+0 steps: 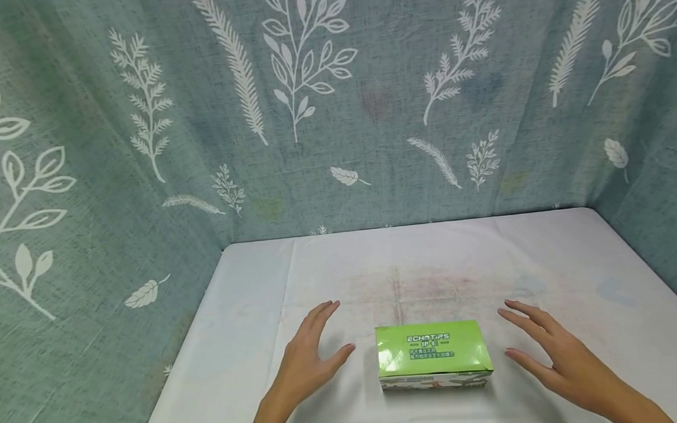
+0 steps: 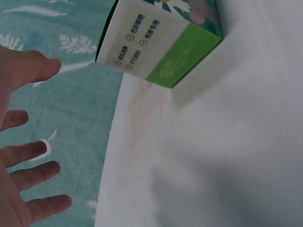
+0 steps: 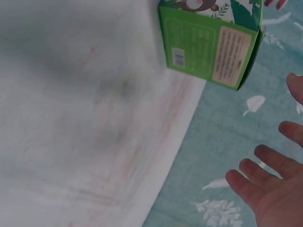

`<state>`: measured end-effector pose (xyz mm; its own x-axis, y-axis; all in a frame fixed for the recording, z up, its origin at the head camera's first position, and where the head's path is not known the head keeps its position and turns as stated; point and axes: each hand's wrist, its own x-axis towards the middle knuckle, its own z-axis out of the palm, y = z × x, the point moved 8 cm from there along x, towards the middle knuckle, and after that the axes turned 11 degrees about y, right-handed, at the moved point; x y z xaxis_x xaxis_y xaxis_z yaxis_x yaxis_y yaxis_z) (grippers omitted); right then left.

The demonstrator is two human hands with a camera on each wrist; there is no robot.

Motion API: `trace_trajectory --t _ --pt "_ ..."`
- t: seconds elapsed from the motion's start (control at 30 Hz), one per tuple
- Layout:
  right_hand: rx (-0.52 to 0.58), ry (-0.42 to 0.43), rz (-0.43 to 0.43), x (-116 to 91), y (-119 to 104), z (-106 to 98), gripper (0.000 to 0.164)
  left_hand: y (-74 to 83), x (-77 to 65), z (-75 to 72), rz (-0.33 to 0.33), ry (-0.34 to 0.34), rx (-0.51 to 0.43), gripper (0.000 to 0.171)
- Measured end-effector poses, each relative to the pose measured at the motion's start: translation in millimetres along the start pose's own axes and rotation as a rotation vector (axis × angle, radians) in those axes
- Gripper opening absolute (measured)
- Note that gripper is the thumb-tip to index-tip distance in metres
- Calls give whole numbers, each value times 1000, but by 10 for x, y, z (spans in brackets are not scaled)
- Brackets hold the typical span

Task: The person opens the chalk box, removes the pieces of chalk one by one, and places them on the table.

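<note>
A green cardboard box [image 1: 433, 349] with white lettering on its lid lies on the white-covered table, its long side toward me. My left hand [image 1: 308, 356] hovers to the left of it, fingers spread and apart from the box. To its right is my right hand [image 1: 562, 359], thumb and fingers also extended, holding nothing. The left wrist view shows one end of the box [image 2: 156, 45], white and green with printed text. In the right wrist view the other end of the box [image 3: 208, 49] is green, with a barcode and a pale text panel.
The table [image 1: 251, 289] wears a white cloth with faint reddish and bluish stains behind the box. A blue-green curtain [image 1: 368, 111] with white leaf patterns hangs behind the table and along both sides.
</note>
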<state>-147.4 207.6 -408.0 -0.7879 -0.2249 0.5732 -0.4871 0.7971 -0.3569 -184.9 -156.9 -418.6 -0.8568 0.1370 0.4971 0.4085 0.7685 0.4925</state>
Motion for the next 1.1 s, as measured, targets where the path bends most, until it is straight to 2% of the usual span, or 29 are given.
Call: trace_trajectory --t 0.13,0.43,0.63,0.87,1.0,1.1 --pt "15 -4 -36 48 -110 45 68 94 11 67 18 -38 -33 73" --pt "53 -6 -116 91 -310 204 62 318 12 250 141 -147 -113 66" --pt "66 -8 -173 80 -404 307 65 435 -10 368 185 -205 -144 67" --pt "29 -98 -205 99 -445 403 54 507 -29 522 218 -304 -72 67" --pt "14 -208 -218 179 -488 460 53 554 -8 547 245 -343 16 61" --pt "-3 -306 -198 237 -513 515 55 643 28 549 305 -358 88 59"
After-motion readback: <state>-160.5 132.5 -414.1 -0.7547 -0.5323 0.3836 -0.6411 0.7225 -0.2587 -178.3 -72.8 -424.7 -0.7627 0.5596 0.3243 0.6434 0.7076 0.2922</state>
